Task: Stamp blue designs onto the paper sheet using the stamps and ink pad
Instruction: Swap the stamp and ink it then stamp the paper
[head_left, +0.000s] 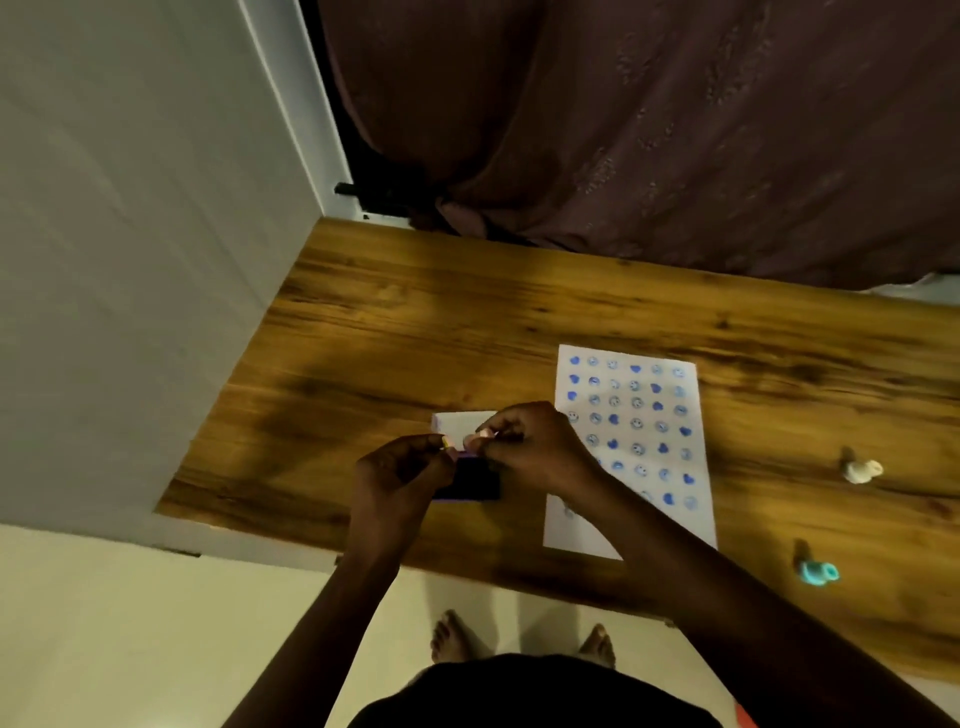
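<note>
A white paper sheet (631, 447) lies on the wooden table (467, 322), covered with rows of blue hearts and smiley faces. Left of it sits the dark ink pad (475, 486) with its pale lid (460, 422) standing open behind it. Both hands meet just above the pad. My right hand (535, 447) pinches a small pink stamp (475, 440) between its fingertips. My left hand (402, 473) is curled with its fingertips against the same stamp; how firmly it grips is unclear.
A cream stamp (862, 471) and a teal stamp (818, 571) lie on the table to the right of the sheet. A white wall borders the table's left side, a dark curtain (649, 130) hangs behind it. My bare feet stand on the pale floor below the near edge.
</note>
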